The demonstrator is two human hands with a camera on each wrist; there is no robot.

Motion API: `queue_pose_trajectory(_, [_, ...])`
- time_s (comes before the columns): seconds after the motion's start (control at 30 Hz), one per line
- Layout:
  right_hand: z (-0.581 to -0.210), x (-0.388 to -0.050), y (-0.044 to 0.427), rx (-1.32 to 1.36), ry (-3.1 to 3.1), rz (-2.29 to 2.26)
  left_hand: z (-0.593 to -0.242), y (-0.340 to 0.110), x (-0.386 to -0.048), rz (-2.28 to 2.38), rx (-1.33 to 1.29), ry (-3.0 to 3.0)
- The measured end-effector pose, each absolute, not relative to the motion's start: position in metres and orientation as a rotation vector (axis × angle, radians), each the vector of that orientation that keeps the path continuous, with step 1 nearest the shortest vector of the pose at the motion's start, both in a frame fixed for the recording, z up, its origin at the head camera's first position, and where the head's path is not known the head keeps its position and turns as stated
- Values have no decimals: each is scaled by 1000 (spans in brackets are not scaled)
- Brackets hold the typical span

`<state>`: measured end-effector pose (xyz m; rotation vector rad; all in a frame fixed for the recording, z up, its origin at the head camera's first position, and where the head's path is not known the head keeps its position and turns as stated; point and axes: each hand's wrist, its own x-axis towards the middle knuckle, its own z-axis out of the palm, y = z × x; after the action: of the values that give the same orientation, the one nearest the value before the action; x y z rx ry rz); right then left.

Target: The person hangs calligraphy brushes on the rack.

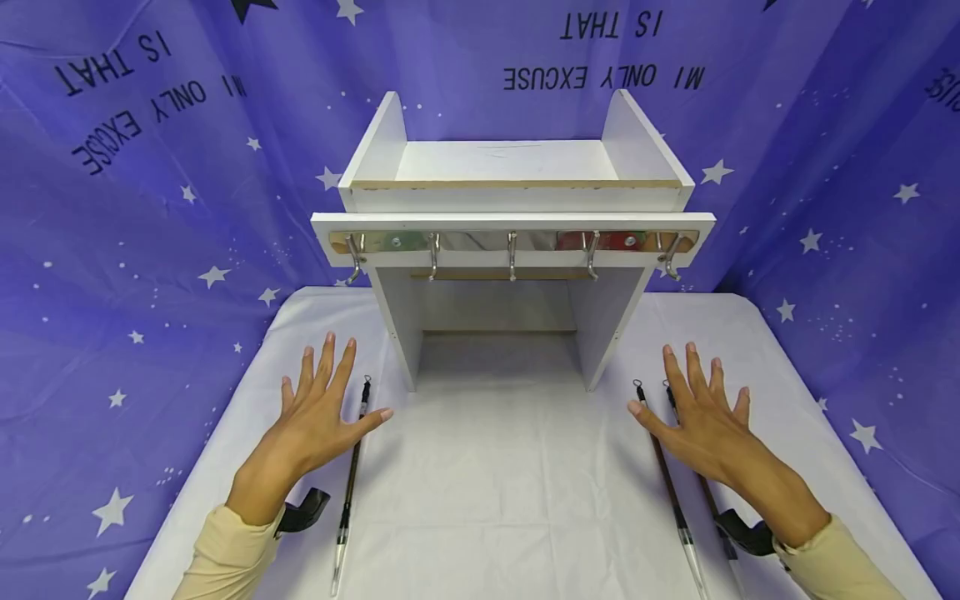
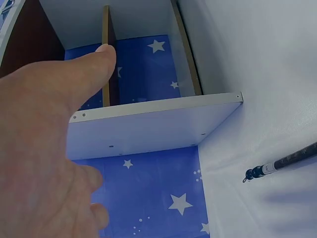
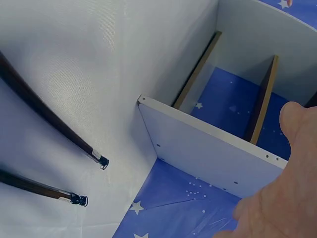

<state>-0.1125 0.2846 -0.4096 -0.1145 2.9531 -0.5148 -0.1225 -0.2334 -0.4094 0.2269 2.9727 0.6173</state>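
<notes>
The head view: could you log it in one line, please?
left hand: spread, empty; right hand: spread, empty; shelf: beyond both hands; rods: one left, two right

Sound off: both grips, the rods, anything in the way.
Left grip and right grip spread, empty. One rod near left, two rods near right, none held. White shelf ahead, between the grips.

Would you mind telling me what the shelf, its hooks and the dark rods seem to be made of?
The shelf looks like wooden board, perhaps chipboard, with a smooth white coating; brown edges show. The hooks look like polished metal, silvery and shiny. The dark rods have glossy shafts, wood or plastic, unclear which; their see-through ends suggest plastic.
</notes>
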Motion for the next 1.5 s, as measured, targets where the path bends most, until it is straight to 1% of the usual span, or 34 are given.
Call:
queue_pose_trajectory(0.37, [-406, -109, 289, -94, 2960, -586, -410, -235, -125, 684, 246, 2994])
queue_pose_trajectory(0.83, [-400, -110, 293, -82, 3116, -653, -410, -232, -140, 845, 418, 3175])
queue_pose_trajectory(1.17, [-405, -111, 297, -64, 3129, -673, -409, -230, -147, 992, 321, 3113])
queue_pose_trajectory(1.5, [-411, -110, 303, -35, 3122, -666, -411, -222, -159, 1162, 399, 3116])
